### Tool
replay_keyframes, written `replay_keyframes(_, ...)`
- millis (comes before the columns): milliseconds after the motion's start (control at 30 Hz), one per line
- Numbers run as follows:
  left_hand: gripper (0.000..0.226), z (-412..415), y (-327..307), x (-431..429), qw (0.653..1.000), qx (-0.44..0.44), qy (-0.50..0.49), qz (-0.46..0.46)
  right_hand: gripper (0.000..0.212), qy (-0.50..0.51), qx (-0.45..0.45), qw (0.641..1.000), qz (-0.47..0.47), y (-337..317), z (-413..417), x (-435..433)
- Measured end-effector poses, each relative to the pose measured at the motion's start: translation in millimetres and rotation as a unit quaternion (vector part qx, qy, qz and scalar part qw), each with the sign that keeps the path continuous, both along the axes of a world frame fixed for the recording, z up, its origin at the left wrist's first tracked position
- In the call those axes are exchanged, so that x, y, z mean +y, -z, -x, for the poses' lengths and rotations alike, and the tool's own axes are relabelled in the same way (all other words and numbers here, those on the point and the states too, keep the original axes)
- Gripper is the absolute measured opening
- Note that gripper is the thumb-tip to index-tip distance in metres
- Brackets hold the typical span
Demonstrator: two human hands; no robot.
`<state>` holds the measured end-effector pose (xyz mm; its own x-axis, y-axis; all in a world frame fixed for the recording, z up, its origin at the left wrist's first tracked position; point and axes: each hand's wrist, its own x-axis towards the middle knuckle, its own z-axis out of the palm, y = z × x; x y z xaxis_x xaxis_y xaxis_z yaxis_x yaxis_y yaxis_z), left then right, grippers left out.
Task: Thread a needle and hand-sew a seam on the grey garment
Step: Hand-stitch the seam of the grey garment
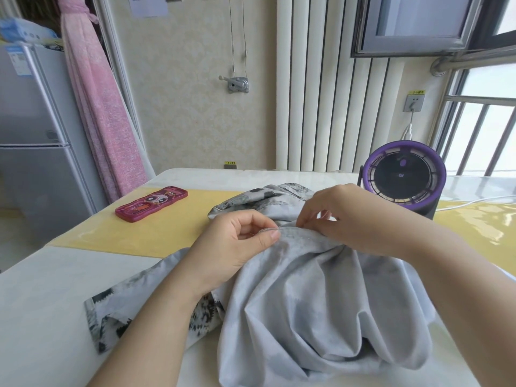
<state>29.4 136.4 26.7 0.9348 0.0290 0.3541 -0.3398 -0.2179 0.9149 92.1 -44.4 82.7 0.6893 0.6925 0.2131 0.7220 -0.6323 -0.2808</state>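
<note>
Grey garment [307, 303], pale and crumpled with a dark print showing at its folds, lies heaped mid-table [42, 317], its long axis running from the near edge toward the far edge. The left hand [237, 241] pinches the raised seam fold between thumb and forefinger. The right hand [343, 213] pinches the same fold just beside it; any needle is too small to see. A pink case [152, 203] lies closed toward the far left corner, contents hidden.

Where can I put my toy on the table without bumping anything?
Bare yellow mat lies between the pink case and the left hand. Bare white table lies left of the grey garment. It is crowded where the right hand pinches the garment, beside the purple fan.
</note>
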Motion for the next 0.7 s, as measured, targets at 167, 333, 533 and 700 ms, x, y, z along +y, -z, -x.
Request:
replay_keyframes(167,0.013,1.8,-1.0,-0.1,1.000,0.003,0.001,0.003,0.019,-0.007,-0.004,1.000,-0.011,-0.1,1.0,1.0)
replay_keyframes(333,0.011,3.0,-2.4,1.4,1.000,0.009,0.006,0.018,0.020,-0.011,0.010,0.999,-0.029,-2.1,3.2,1.5)
replay_keyframes(533,0.008,3.5,-2.7,2.2,0.999,0.014,0.011,0.040,0.031,-0.002,0.032,0.999,-0.034,-3.6,4.7,1.9)
replay_keyframes(700,0.005,4.2,-3.5,2.8,0.998,0.021,0.016,0.052,0.030,-0.001,0.041,0.998,-0.039,-3.3,4.6,2.3)
